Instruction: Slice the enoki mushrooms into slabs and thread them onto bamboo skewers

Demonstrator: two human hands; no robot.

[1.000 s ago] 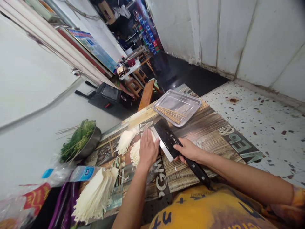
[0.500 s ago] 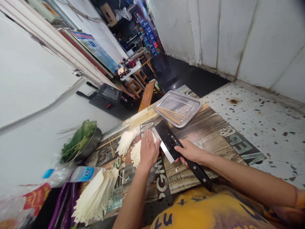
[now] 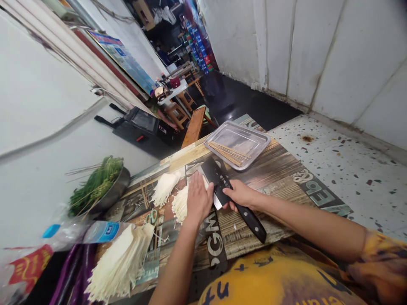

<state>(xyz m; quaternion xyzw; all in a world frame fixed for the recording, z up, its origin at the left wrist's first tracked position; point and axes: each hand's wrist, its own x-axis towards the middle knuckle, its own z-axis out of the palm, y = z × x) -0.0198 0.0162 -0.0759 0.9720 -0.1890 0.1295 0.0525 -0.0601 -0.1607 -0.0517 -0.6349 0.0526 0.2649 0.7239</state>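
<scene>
Left hand (image 3: 199, 197) flat on enoki (image 3: 179, 206); right hand (image 3: 239, 195) gripping cleaver (image 3: 218, 176); tray (image 3: 249, 139), bowl (image 3: 117, 191), bottle (image 3: 101, 232) around.

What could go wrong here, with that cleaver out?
The cleaver in the right hand sits close beside the left hand, so a slip might cut it. That left hand lies flat over some enoki mushrooms; if they slid, it could lurch toward the cleaver.

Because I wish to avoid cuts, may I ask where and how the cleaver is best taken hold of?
Probably by the black handle of the cleaver, from the person's right: it points back and to that side, while the bright edge faces the left hand laid on the white mushrooms. The right hand holds about where the handle begins.
</scene>
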